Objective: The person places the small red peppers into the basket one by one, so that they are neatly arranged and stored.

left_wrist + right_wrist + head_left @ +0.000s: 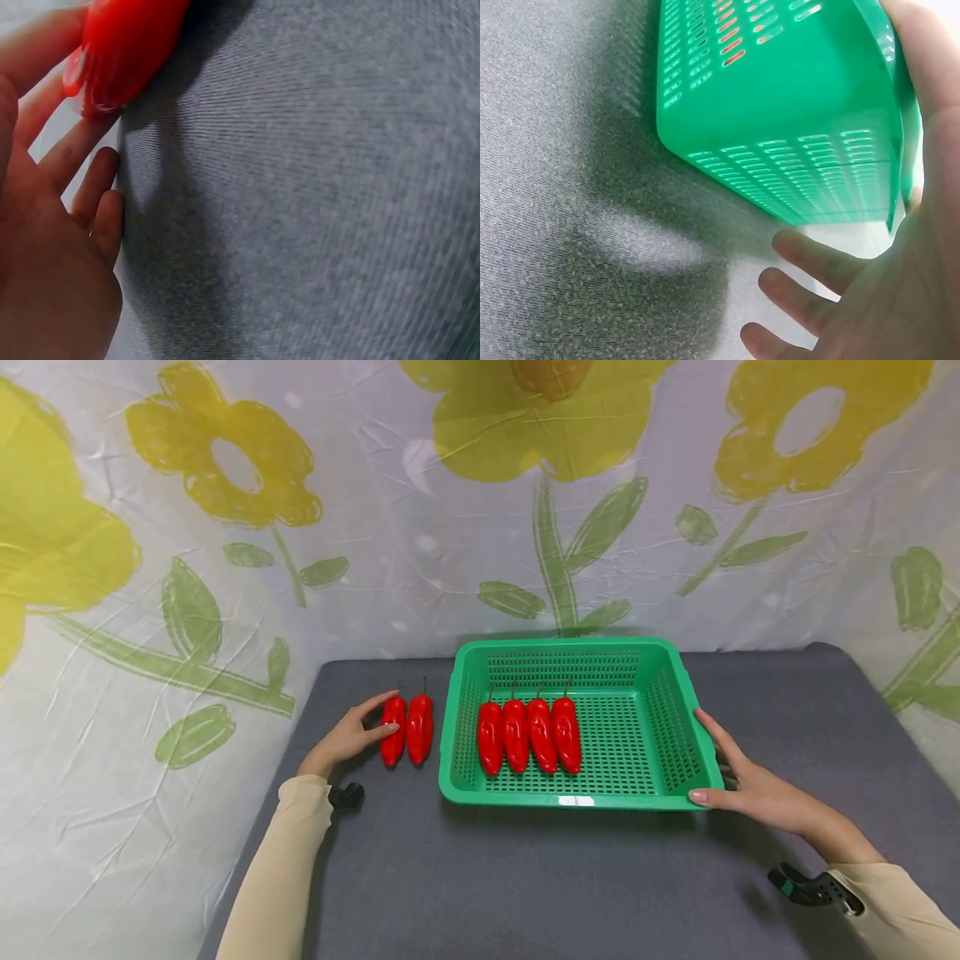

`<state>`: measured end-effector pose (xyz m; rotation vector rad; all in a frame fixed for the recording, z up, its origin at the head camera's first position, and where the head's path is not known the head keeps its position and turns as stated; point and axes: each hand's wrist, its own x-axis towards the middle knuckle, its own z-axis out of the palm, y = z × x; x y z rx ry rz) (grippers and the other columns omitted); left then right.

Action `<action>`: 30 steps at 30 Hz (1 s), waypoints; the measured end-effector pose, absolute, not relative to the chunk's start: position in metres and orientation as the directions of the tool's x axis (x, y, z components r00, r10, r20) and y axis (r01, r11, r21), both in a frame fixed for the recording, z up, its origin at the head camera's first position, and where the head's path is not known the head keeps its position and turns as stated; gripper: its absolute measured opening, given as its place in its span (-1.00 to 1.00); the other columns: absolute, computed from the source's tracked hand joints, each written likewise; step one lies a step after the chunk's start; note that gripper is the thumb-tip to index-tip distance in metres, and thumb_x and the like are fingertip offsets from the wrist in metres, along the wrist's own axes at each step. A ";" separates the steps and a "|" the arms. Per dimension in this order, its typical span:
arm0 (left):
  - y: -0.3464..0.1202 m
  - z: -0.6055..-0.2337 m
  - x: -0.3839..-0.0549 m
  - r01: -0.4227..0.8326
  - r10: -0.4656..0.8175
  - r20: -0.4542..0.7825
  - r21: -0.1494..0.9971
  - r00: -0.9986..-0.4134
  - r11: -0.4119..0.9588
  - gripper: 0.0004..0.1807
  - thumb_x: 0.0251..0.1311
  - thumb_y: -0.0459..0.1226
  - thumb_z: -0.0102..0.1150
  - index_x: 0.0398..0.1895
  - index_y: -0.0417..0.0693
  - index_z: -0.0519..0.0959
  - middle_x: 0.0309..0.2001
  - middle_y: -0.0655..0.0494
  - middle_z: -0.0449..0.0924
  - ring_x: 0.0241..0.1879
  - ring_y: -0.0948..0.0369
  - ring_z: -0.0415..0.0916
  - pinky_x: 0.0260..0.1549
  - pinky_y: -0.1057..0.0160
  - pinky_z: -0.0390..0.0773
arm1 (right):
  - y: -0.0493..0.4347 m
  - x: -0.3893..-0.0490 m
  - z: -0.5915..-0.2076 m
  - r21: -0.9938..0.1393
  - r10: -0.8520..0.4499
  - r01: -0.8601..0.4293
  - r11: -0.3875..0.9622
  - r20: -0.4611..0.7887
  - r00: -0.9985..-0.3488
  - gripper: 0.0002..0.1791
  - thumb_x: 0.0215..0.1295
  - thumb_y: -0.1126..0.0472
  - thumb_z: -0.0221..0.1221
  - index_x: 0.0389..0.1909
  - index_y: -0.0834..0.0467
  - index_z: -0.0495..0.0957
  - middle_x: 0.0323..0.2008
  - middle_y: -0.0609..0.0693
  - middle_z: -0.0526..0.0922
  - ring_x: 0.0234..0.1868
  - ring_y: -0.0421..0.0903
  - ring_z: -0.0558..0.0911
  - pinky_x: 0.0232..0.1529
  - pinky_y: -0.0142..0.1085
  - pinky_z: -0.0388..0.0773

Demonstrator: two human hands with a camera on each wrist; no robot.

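Two glossy red chili peppers lie side by side on the dark grey table, left of a green plastic basket (577, 799). My left hand (350, 735) is at the outer chili pepper (392, 745), thumb across its middle and index finger near its stem end. In the left wrist view that chili pepper (131, 49) sits between thumb and fingers. The other chili pepper (420, 731) lies just beside it. My right hand (765, 789) grips the basket's near right corner, thumb on the front rim; in the right wrist view its lower fingers spread beneath the corner.
Inside the basket, several more red chili peppers (516, 735) lie in a row on the left half, stems pointing away. A cloth with yellow flowers (360, 585) hangs behind the table (525, 885). Each wrist wears a black strap (813, 889).
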<state>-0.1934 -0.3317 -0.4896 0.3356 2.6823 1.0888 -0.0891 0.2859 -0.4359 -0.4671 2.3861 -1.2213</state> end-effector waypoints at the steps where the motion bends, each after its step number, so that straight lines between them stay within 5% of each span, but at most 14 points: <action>1: -0.332 -0.489 -0.193 0.125 0.296 -0.126 0.705 -0.947 0.698 -0.25 0.31 -0.10 0.22 0.52 0.05 0.18 0.49 -0.18 0.21 0.49 -0.17 0.12 0.41 -0.32 0.13 | 0.286 -0.089 -0.436 -0.825 -0.471 -0.102 0.557 -0.212 -0.856 0.23 0.31 0.15 0.23 0.51 -0.28 -0.64 0.36 0.57 0.07 0.22 0.57 0.39 -0.17 0.01 0.56; 20: -0.324 -0.488 -0.179 0.071 0.200 -0.070 0.782 -0.977 0.620 -0.27 0.17 -0.22 0.38 0.39 0.05 0.29 0.33 -0.15 0.40 0.39 -0.15 0.30 0.41 -0.20 0.25 | 0.284 -0.089 -0.435 -0.826 -0.476 -0.112 0.552 -0.202 -0.856 0.22 0.32 0.15 0.22 0.51 -0.29 -0.63 0.36 0.58 0.07 0.24 0.62 0.34 -0.12 0.12 0.55; 30: -0.329 -0.486 -0.178 0.073 0.182 -0.067 0.741 -0.981 0.667 -0.25 0.18 -0.16 0.36 0.44 0.04 0.31 0.31 -0.15 0.43 0.21 -0.15 0.46 0.17 -0.17 0.53 | 0.285 -0.087 -0.436 -0.823 -0.463 -0.099 0.560 -0.211 -0.861 0.23 0.32 0.15 0.24 0.51 -0.30 -0.63 0.37 0.56 0.08 0.23 0.58 0.37 -0.13 0.11 0.54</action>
